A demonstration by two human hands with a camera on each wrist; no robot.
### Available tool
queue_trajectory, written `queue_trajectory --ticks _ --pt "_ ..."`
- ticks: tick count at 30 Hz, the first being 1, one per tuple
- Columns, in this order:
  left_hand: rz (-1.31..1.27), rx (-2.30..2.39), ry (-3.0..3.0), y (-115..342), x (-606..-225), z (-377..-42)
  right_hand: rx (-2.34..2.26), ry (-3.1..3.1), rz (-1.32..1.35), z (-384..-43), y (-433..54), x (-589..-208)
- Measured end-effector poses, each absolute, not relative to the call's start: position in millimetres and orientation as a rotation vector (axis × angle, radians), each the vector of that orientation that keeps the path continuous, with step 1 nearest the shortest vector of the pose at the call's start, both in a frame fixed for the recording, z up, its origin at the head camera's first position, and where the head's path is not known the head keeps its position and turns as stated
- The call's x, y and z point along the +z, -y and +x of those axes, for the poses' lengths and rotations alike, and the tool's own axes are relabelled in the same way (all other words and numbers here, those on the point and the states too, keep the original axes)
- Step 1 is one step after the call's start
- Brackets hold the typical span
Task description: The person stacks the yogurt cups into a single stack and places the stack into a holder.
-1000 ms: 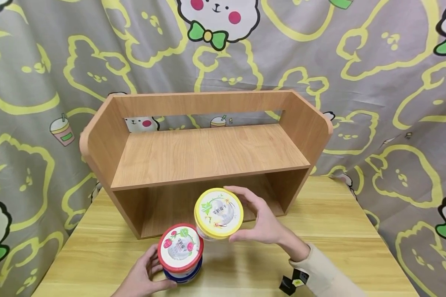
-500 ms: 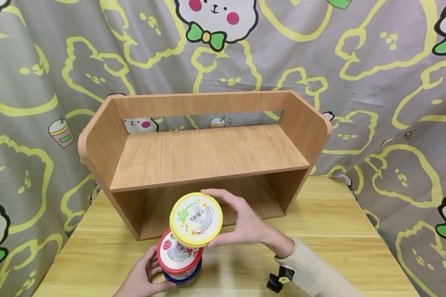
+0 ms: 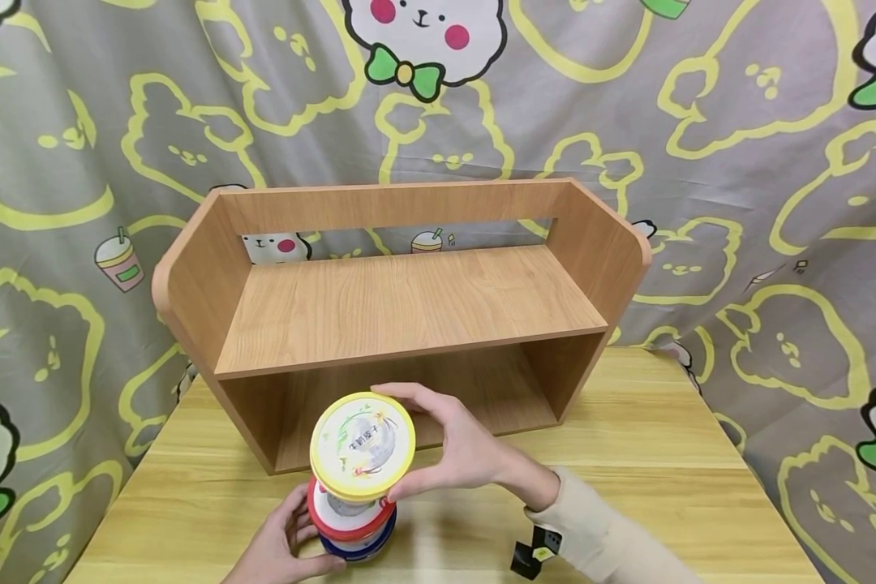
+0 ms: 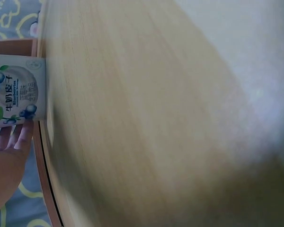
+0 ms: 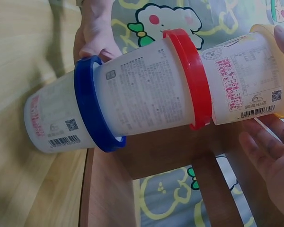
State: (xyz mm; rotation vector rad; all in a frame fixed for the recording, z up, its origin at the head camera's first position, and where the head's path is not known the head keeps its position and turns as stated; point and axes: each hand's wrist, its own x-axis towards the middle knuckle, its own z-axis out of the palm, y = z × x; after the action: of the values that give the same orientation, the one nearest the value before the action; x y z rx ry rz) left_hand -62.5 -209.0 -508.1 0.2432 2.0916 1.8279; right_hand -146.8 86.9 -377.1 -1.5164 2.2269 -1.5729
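Note:
Three paper cups with lids stand stacked on the table. My right hand (image 3: pixel 453 442) grips the yellow-lidded cup (image 3: pixel 362 446) by its lid, thumb on the near side. In the right wrist view, that cup's base meets the lid of the red-lidded cup (image 5: pixel 146 90), the stack's middle one. At the bottom is the blue-lidded cup (image 5: pixel 52 118); its blueberry print faces the left wrist camera. My left hand (image 3: pixel 281 543) holds the blue-lidded cup around its upper part, thumb near the blue rim. From the head view, the yellow lid hides much of the red lid.
A two-level wooden shelf (image 3: pixel 416 300) stands on the table (image 3: pixel 664 454) just behind the cups. Its lower compartment opens toward me. Behind it hangs a grey curtain (image 3: pixel 701 203) with yellow bear outlines. A small black device (image 3: pixel 536 551) sits at my right sleeve.
My right hand has carried the yellow-lidded cup left and lowered it over the red-lidded cup. The left hand and the lower two cups have stayed almost in place.

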Motion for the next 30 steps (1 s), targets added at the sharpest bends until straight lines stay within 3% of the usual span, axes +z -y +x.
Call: queue_trajectory --ticks 30 --pt "0.243 1.814 -2.069 210 -505 -63 -1.521 -2.192 -1.521 -150 -70 -382"
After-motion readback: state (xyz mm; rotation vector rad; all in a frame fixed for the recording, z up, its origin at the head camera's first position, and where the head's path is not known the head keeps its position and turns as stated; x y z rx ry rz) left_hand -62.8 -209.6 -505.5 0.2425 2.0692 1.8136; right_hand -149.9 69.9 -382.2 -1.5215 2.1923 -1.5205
